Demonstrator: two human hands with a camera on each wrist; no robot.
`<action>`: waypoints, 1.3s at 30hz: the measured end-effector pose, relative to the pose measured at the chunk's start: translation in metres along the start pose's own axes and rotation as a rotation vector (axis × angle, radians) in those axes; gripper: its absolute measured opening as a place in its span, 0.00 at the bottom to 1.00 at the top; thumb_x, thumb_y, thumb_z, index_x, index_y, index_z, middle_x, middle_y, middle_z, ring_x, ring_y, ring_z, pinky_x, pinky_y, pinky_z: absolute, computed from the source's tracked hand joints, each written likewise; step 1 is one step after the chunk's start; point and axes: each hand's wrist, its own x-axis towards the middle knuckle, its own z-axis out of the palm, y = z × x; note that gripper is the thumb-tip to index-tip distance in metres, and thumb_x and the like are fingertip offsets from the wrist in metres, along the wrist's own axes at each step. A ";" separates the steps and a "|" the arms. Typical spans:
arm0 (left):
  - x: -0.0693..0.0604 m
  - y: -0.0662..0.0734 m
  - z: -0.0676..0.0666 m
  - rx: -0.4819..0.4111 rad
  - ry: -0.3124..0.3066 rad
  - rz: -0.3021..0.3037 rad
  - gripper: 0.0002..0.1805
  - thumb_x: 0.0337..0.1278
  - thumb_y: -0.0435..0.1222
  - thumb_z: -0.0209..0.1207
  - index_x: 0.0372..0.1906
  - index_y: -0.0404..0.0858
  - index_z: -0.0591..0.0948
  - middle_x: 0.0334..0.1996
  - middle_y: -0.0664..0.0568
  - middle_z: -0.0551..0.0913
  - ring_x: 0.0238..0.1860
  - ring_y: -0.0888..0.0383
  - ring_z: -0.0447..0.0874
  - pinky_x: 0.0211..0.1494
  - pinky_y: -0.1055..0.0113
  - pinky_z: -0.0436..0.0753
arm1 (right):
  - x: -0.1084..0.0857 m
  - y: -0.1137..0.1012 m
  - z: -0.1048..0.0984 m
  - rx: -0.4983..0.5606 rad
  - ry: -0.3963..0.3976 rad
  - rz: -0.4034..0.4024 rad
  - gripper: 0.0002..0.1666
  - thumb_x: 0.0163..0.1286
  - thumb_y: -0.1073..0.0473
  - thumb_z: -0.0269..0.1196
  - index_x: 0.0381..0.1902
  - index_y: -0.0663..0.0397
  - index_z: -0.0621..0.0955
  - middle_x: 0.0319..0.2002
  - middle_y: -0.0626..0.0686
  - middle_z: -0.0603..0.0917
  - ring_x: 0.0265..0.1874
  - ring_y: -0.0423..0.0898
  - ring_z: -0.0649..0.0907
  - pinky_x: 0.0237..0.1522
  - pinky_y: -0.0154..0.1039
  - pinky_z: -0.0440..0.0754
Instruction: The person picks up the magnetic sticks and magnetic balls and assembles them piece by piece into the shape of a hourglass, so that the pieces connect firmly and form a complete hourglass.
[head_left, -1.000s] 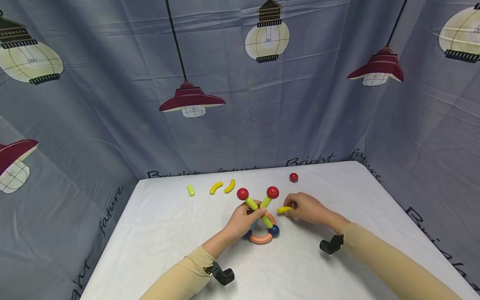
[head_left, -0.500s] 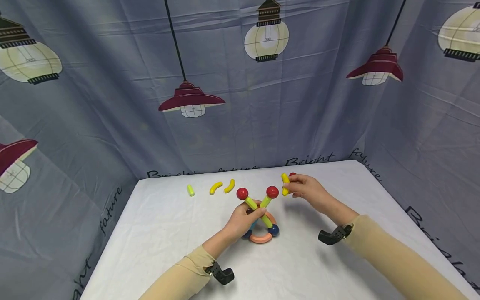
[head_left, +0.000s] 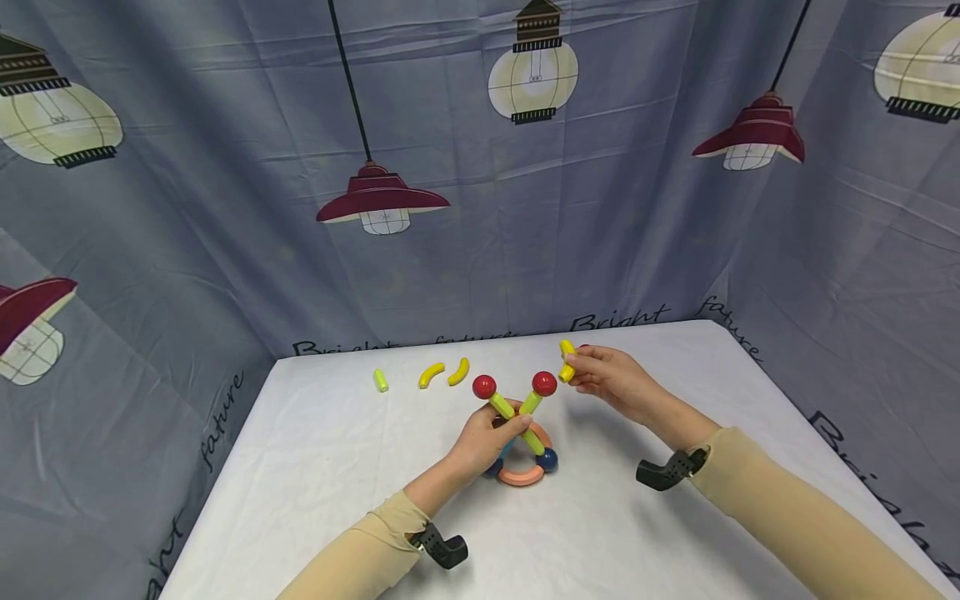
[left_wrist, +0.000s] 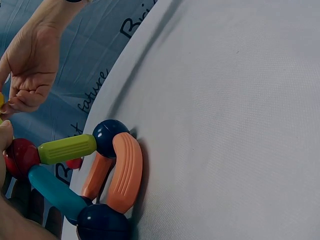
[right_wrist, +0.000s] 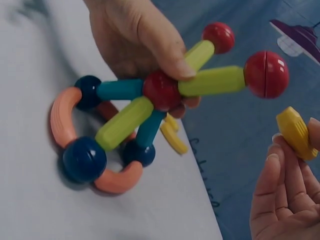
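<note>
My left hand grips a magnetic stick-and-ball toy by its middle, around the red centre ball. Two green sticks rise from that ball, each topped by a red ball. Below, blue and green sticks run down to dark blue balls, joined in a ring by curved orange sticks. Off to the right and farther back, my right hand pinches a yellow curved stick between thumb and fingers. It is held in the air, roughly upright, apart from the toy.
On the white table lie a short green stick and two yellow curved sticks, one left and one right. A loose red ball is mostly hidden behind my right hand in the head view. A patterned curtain hangs behind.
My right hand has lifted the yellow curved stick off the table, carried it back and turned it from lying flat to near upright. The left hand and the toy stay put.
</note>
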 end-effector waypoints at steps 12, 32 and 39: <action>-0.001 0.001 -0.001 0.001 -0.002 0.007 0.16 0.70 0.47 0.63 0.53 0.43 0.81 0.45 0.54 0.84 0.50 0.57 0.81 0.59 0.53 0.78 | -0.001 -0.006 0.010 0.059 -0.003 0.018 0.25 0.73 0.49 0.67 0.52 0.63 0.74 0.39 0.53 0.84 0.36 0.46 0.84 0.44 0.33 0.84; 0.003 -0.004 -0.003 -0.001 -0.048 0.037 0.15 0.71 0.48 0.62 0.52 0.42 0.81 0.47 0.54 0.84 0.51 0.57 0.81 0.58 0.58 0.78 | 0.009 -0.012 0.034 -0.260 0.048 -0.127 0.35 0.73 0.43 0.66 0.67 0.62 0.75 0.54 0.62 0.82 0.45 0.51 0.84 0.48 0.42 0.84; 0.003 -0.003 -0.003 -0.010 -0.044 0.039 0.15 0.71 0.47 0.62 0.51 0.41 0.81 0.46 0.54 0.84 0.50 0.57 0.81 0.56 0.59 0.78 | 0.013 -0.016 0.043 -0.288 0.036 -0.093 0.33 0.73 0.44 0.66 0.66 0.59 0.77 0.54 0.59 0.84 0.44 0.51 0.85 0.50 0.44 0.84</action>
